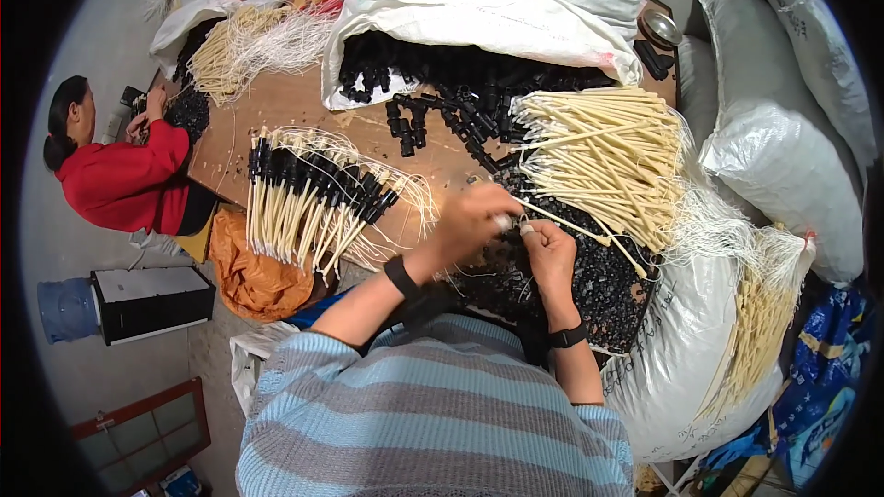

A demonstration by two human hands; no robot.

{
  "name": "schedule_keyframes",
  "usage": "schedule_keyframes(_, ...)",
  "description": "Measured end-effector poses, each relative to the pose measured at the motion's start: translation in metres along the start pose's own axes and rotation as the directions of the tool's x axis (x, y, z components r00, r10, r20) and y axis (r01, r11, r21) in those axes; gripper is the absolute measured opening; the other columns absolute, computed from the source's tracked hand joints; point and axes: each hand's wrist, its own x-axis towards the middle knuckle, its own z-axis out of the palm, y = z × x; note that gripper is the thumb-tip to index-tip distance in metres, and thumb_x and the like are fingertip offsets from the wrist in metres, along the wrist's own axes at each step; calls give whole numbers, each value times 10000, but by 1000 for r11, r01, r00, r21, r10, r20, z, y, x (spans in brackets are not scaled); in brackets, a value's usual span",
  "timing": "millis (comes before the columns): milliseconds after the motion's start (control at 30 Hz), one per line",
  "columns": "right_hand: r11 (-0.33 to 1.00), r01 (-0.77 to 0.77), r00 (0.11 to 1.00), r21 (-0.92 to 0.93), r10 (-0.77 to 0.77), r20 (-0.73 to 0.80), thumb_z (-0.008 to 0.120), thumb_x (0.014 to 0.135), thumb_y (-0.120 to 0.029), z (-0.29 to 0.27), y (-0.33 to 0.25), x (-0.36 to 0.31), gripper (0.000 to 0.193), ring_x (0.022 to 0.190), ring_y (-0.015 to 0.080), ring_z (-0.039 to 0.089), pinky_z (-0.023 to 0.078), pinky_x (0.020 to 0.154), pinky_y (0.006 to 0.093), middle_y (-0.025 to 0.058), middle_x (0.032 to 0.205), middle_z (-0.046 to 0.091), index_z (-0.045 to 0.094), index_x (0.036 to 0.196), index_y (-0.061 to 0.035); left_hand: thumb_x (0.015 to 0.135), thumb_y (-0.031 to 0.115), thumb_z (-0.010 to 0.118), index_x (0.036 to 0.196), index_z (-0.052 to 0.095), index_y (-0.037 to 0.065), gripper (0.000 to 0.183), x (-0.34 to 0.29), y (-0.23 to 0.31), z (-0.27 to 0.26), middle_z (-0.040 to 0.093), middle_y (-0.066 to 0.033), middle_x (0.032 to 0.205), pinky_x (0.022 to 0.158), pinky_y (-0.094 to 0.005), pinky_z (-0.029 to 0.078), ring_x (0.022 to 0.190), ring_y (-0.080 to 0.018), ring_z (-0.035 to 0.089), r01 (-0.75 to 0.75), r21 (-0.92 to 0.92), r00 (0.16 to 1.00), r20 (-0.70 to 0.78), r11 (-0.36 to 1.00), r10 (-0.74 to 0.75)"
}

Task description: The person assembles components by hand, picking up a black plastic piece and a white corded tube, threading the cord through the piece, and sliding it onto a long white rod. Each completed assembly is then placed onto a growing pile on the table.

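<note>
My left hand [474, 221] is smeared by motion over the table's front part, its fingers pointing toward the right hand. My right hand [551, 256] has thumb and fingers pinched together close beside it; what lies in the pinch is too small to make out. A cream stick [566, 218] runs just beyond the right fingertips; whether a hand holds it, I cannot tell. Under both hands spreads a heap of small black parts [589, 299]. To the left lies a row of cream sticks with black sleeves [295, 207] and white cords.
Plain cream sticks [599, 161] are piled at the right, white cords trailing. Black fittings [479, 120] spill from a white woven sack [497, 18]. Full sacks [764, 101] line the right side. A person in red [129, 175] works at the table's left end, near an orange bag [249, 262].
</note>
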Motion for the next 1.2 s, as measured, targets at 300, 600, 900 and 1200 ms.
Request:
schedule_keyframes(300, 947, 286, 958, -145, -282, 48, 553, 781, 56, 18, -6, -11, 206, 633, 168, 649, 498, 606, 291, 147, 724, 660, 692, 885, -53, 662, -109, 574, 889, 650, 65, 297, -15, 27, 7, 606, -81, 836, 715, -356, 491, 826, -282, 592, 83, 5, 993, 86, 997, -84)
schedule_keyframes(600, 672, 579, 751, -462, -660, -21, 666, 861, -99, 20, -12, -16, 85, 513, 229, 582, 449, 496, 309, 105, 703, 628, 684, 939, -71, 771, -92, 533, 913, 648, -10, 200, -21, 25, 1, 612, -1, 828, 594, -178, 456, 709, -27, 571, 614, -571, 723, 131, 545, -678)
schedule_keyframes(900, 767, 571, 812, -294, -581, 60, 748, 796, -131, 11, -21, -20, 197, 488, 249, 558, 435, 471, 326, 106, 642, 617, 681, 968, -63, 693, -73, 590, 804, 682, 33, 179, -20, 17, -1, 634, -38, 819, 645, -234, 461, 714, -115, 578, 455, -154, 869, -139, 877, -475)
schedule_keyframes(1200, 953, -166, 914, 253, 53, 401, 642, 895, -75, -22, -37, -12, 230, 501, 22, 360, 298, 455, 218, -86, 616, 485, 673, 1111, -2, 576, -14, 707, 982, 697, 69, 415, -6, 24, -27, 670, -101, 863, 684, -364, 508, 801, -281, 653, 48, 185, 985, 152, 982, -77)
